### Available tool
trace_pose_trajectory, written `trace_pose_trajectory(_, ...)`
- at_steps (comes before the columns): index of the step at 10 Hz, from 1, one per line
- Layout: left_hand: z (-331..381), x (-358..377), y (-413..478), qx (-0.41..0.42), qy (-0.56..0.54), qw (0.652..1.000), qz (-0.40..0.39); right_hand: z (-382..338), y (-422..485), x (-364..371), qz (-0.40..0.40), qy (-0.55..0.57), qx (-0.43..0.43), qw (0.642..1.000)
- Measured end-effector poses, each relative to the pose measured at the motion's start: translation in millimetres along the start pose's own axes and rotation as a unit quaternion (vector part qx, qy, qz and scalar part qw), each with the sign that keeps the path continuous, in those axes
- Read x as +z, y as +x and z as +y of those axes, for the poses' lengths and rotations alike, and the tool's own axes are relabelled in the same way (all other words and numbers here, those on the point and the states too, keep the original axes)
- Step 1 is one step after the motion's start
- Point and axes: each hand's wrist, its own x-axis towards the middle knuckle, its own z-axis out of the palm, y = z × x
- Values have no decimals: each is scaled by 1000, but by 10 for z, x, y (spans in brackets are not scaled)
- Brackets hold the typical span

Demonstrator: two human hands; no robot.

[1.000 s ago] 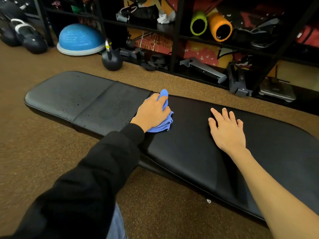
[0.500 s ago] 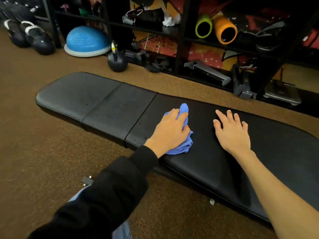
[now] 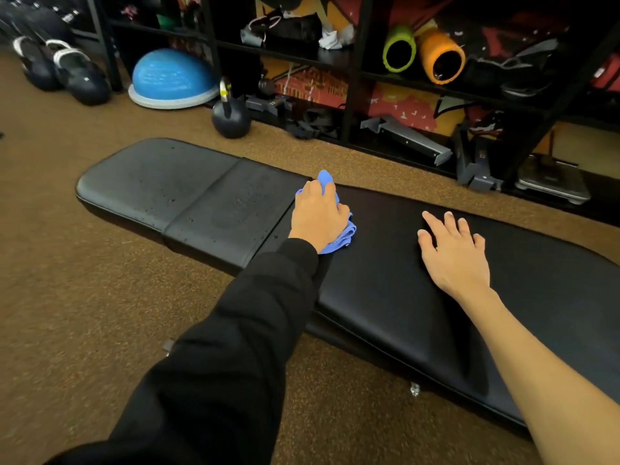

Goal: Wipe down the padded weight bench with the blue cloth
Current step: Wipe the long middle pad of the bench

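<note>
A long black padded bench [image 3: 385, 280] lies low across the brown floor, in several cushion sections. Its left sections are speckled with droplets. My left hand [image 3: 317, 216], in a black sleeve, grips a bunched blue cloth [image 3: 345, 234] and presses it on the pad just right of the seam between the middle section and the long one. Cloth sticks out beyond my fingertips and under my palm. My right hand [image 3: 453, 253] rests flat on the long section to the right, fingers spread, holding nothing.
Behind the bench stand a black kettlebell [image 3: 230, 120], a blue balance dome [image 3: 171, 78] and a dark shelf rack [image 3: 352, 78] with green [image 3: 399, 50] and orange foam rollers [image 3: 441, 57]. Dumbbells [image 3: 77, 75] lie far left. A scale [image 3: 553, 182] sits at the right.
My left hand slid the cloth to the right and toward me along the long section, then back up to the seam. My right hand stayed flat in place.
</note>
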Motion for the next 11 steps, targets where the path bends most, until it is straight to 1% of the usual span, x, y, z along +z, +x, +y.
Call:
trace_pose_trajectory(1, 92, 69, -170, 26, -16, 999, 16, -2, -1, -2, 1, 0, 1, 1000)
trace_pose_trajectory(2, 164, 32, -510, 109, -50, 993, 3, 1, 4, 0, 0, -8, 0, 1000)
trace_pose_trajectory(3, 46, -94, -791, 195, -67, 978, -40, 2, 8, -1, -1, -6, 1, 1000)
trace_pose_trajectory(4, -195, -237, -861, 189, -125, 970, -86, 12, 8, -1, 0, -5, 0, 1000)
trace_pose_trajectory(5, -340, -257, -748, 188, -99, 971, -106, 13, 14, 8, 2, -7, -1, 1000)
trace_pose_trajectory(6, -413, -263, -495, 189, -25, 978, -85, 9, 15, 11, 1, -4, 0, 1000)
trace_pose_trajectory(7, -406, -181, -237, 142, 84, 985, -50, 6, 8, 12, 5, -2, 0, 1000)
trace_pose_trajectory(8, -166, -110, -158, 65, 134, 988, -51, 6, 10, 7, 3, -1, 1, 1000)
trace_pose_trajectory(9, 93, 3, -260, 30, 90, 995, -45, 4, 5, 2, -2, -1, 2, 1000)
trace_pose_trajectory(10, 184, 37, -542, 102, -7, 994, -32, 2, 7, 1, 0, -2, 3, 1000)
trace_pose_trajectory(11, 52, -41, -839, 172, -52, 984, -5, 4, 10, -5, -4, -1, 4, 1000)
